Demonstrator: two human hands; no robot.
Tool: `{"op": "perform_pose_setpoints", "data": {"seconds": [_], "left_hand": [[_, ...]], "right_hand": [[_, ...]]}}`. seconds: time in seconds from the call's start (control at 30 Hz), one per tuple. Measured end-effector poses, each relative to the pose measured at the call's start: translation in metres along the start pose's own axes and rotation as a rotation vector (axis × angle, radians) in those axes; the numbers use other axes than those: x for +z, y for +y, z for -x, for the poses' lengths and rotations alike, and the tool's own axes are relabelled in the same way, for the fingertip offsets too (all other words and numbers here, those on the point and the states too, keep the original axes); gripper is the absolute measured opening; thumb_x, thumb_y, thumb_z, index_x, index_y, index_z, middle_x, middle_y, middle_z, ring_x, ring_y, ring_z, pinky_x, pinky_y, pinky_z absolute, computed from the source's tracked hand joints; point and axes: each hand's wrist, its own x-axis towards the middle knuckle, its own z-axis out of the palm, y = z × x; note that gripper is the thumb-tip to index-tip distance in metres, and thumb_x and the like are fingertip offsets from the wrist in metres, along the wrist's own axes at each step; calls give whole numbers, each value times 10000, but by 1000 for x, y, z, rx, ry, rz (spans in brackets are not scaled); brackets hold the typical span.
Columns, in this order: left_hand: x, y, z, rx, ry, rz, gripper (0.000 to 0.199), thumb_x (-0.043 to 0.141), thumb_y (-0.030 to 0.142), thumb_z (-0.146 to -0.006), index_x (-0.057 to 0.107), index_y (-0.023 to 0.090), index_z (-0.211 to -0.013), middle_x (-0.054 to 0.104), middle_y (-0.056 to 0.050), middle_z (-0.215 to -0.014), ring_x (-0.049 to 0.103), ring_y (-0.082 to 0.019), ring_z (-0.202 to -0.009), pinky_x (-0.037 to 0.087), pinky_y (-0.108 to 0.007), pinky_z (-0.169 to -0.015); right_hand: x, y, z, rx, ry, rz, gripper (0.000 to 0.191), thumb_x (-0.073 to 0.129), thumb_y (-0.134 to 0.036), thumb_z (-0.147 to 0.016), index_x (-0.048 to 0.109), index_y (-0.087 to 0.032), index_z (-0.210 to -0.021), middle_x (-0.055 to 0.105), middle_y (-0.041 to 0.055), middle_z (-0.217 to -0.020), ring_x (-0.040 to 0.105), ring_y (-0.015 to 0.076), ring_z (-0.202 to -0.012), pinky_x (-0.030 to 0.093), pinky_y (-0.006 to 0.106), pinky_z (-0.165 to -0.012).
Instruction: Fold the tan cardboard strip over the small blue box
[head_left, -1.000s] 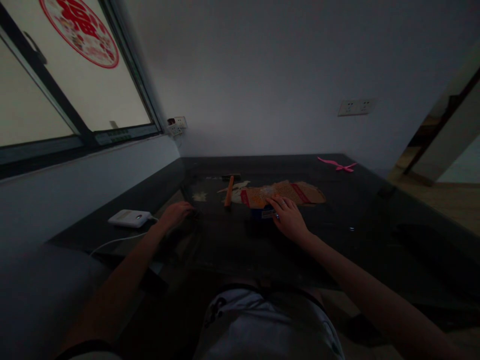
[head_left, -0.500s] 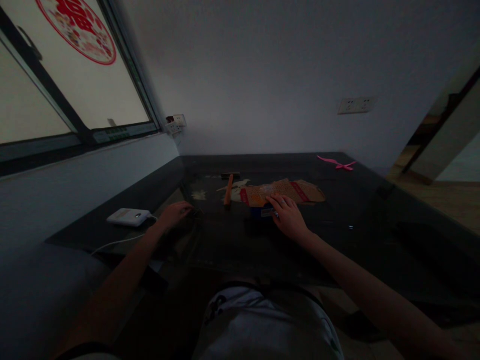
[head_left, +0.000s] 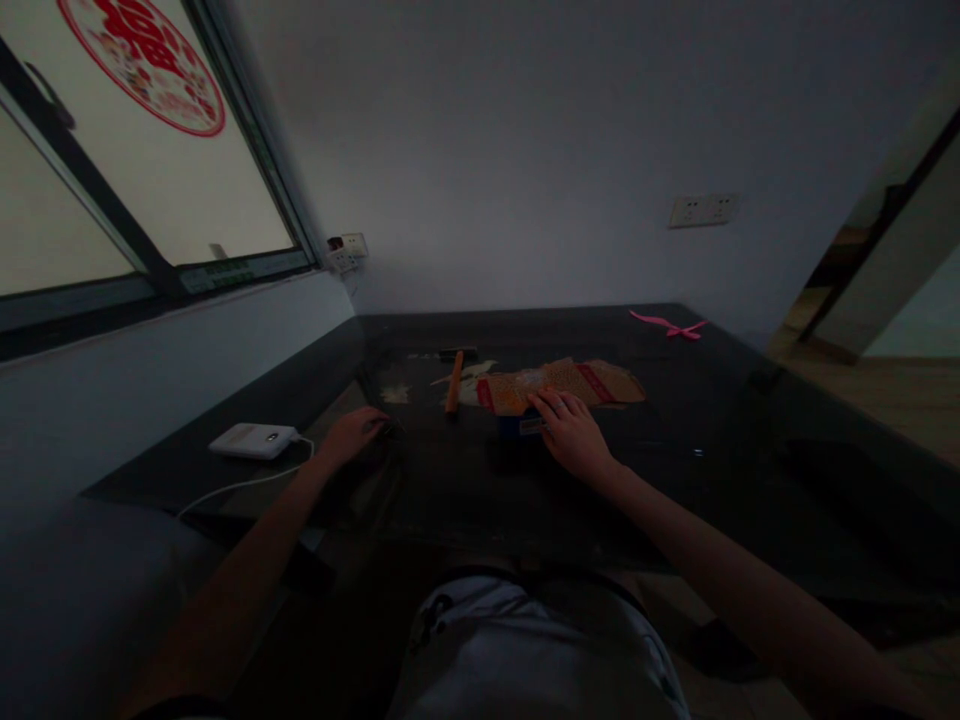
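The room is dim. My right hand point(head_left: 574, 438) lies over a small blue box point(head_left: 517, 426) on the black table point(head_left: 697, 400), thumb on the box's front and fingers on top. Its fingertips touch the near edge of a flattened brown cardboard piece with red stripes point(head_left: 577, 381). My left hand point(head_left: 351, 433) rests palm down on the table's left part, fingers curled, with nothing visible under it. An orange stick-like tool point(head_left: 453, 381) lies between the two hands, farther back.
A white power bank point(head_left: 252, 440) with a white cable point(head_left: 232, 487) lies left of my left hand. A pink ribbon point(head_left: 669, 324) sits at the far right. Pale paper scraps point(head_left: 472, 372) lie by the orange tool. The window point(head_left: 135, 180) is left and wall sockets point(head_left: 702, 209) behind.
Both hands stay where they were. Only the view has shifted slightly, to the right and upward.
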Motion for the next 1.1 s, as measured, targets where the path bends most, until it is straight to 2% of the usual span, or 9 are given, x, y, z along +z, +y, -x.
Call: {"op": "perform_pose_setpoints", "data": {"seconds": [0.13, 0.23, 0.33, 0.43, 0.5, 0.57, 0.73, 0.93, 1.1], "left_hand": [[-1, 3, -3, -46, 44, 14, 313, 414, 304, -829, 656, 206, -1003, 659, -53, -1078, 582, -204, -1015, 424, -320, -935], [-7, 25, -14, -67, 164, 71, 317, 415, 292, -828, 658, 172, -993, 663, -71, -1049, 595, -198, -973, 445, -303, -896], [-18, 71, -35, -2, 316, 169, 326, 413, 309, -845, 656, 147, -991, 667, -77, -1006, 605, -183, -915, 459, -282, -862], [-27, 134, -58, 178, 369, 272, 325, 416, 331, -873, 635, 149, -1029, 654, -79, -1040, 595, -178, -966, 448, -284, -890], [-31, 177, -72, 317, 306, 307, 378, 452, 381, -870, 568, 166, -1159, 624, -87, -1128, 571, -187, -1047, 431, -305, -930], [-33, 214, -85, 446, 150, 268, 514, 515, 451, -832, 475, 192, -1274, 558, -97, -1258, 502, -218, -1173, 368, -353, -1012], [-27, 274, -122, 512, -237, 105, 923, 659, 603, -636, 310, 190, -1384, 426, -126, -1400, 398, -309, -1276, 322, -402, -1046], [-11, 293, -162, 511, -467, 62, 1021, 678, 596, -597, 192, 242, -1423, 428, -94, -1400, 424, -299, -1251, 355, -381, -1010], [-10, 292, -169, 423, -525, 20, 1152, 664, 631, -573, 34, 241, -1454, 301, -128, -1472, 361, -317, -1288, 347, -397, -1006]], "right_hand": [[-1, -1, 0, 4, -3, 4, 507, 453, -140, -823, 458, -143, -1330, 516, 129, -1308, 411, 272, -1208, 278, 439, -1057], [-2, -2, 0, 18, 1, 6, 508, 453, -129, -819, 460, -140, -1327, 512, 136, -1299, 413, 270, -1211, 273, 435, -1063], [-3, -3, 0, 28, 4, -3, 516, 458, -126, -816, 453, -146, -1331, 509, 145, -1289, 419, 276, -1200, 302, 440, -1041], [-4, -3, -1, 24, 5, 2, 528, 471, -121, -805, 454, -138, -1333, 522, 146, -1266, 432, 281, -1178, 317, 437, -1035], [-6, -3, -2, 10, 16, 6, 533, 474, -105, -794, 463, -128, -1327, 537, 142, -1251, 438, 279, -1172, 289, 443, -1061], [-8, -1, -2, -10, 61, -30, 523, 474, -86, -779, 491, -121, -1301, 556, 138, -1229, 454, 276, -1159, 242, 460, -1091], [-19, 22, -4, 123, 324, -325, 374, 477, -60, -739, 649, -185, -1048, 636, 97, -1059, 529, 260, -1061, 349, 458, -1012], [-37, 68, -2, 362, 508, -414, 237, 460, -109, -762, 678, -179, -824, 641, 85, -853, 585, 225, -828, 468, 364, -773], [-43, 89, 1, 498, 557, -488, 245, 442, -99, -729, 674, -173, -758, 636, 71, -802, 587, 211, -803, 448, 336, -782]]}}
